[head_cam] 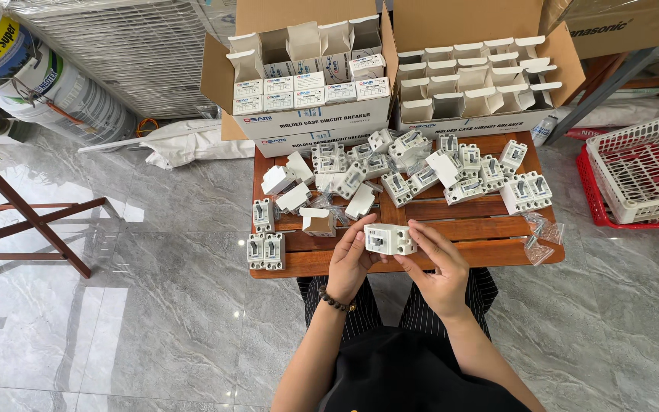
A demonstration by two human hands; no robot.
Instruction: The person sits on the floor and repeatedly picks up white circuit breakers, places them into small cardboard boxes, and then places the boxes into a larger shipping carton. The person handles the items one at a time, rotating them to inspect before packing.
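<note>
Breaker (389, 239), one white block with a dark switch on top, is gripped at its ends by the left hand (350, 262) and the right hand (438, 268), low over the table (467, 229). Three breakers (265, 238) lie at left. Two open cartons (310, 122) stand behind.

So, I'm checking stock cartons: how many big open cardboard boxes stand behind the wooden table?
2. The left carton holds small boxes, several shut; the right carton holds small boxes with flaps up. Another carton's corner shows at top right, so more may be hidden.
</note>
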